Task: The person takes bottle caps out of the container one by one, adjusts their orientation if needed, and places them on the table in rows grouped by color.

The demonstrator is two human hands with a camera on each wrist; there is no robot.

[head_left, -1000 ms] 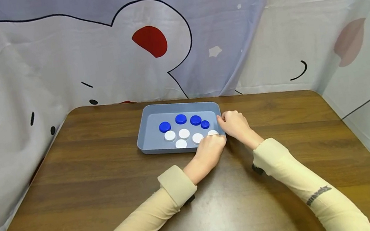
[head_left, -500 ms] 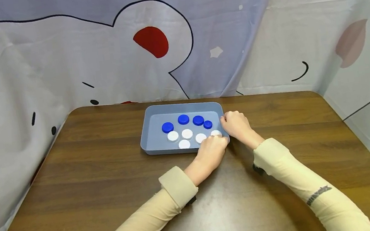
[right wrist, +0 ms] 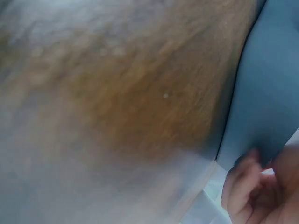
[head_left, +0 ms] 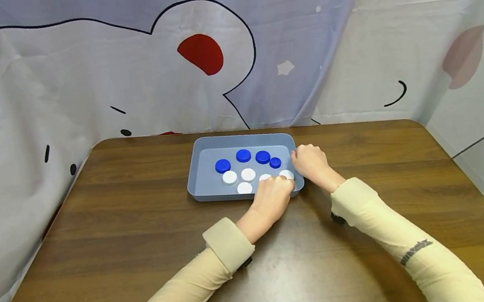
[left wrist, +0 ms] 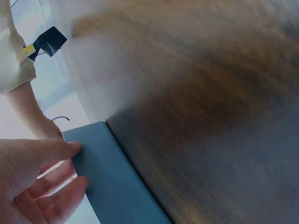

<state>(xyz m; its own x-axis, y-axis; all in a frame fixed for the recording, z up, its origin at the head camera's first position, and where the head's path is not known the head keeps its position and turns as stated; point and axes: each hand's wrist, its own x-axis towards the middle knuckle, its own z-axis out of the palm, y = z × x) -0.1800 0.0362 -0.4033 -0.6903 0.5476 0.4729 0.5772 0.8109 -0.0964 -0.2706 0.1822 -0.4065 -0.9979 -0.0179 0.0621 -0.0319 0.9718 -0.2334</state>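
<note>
A shallow grey-blue tray (head_left: 207, 188) stands on the table. Several round blue caps (head_left: 243, 156) lie in its rear part, with several white caps (head_left: 229, 177) in front. My left hand (head_left: 272, 198) grips the near rim toward the right corner, hiding part of a white cap. In the left wrist view, my thumb (left wrist: 60, 149) touches the tray's outer wall (left wrist: 119, 182). At the right-hand short side, my right hand (head_left: 310, 161) pinches the rim; the right wrist view shows its curled fingers (right wrist: 245, 179) against the wall (right wrist: 261, 88).
Brown wood-grain table (head_left: 133, 231) surrounds the tray. A patterned curtain (head_left: 121, 70) hangs behind the table's far edge and along its sides. My sleeves (head_left: 231, 244) cross the near part of the tabletop.
The tray with its caps has shifted slightly right in the head view, partly along with the whole scene. My left hand has slid left along the near rim; the right stays at the short side.
</note>
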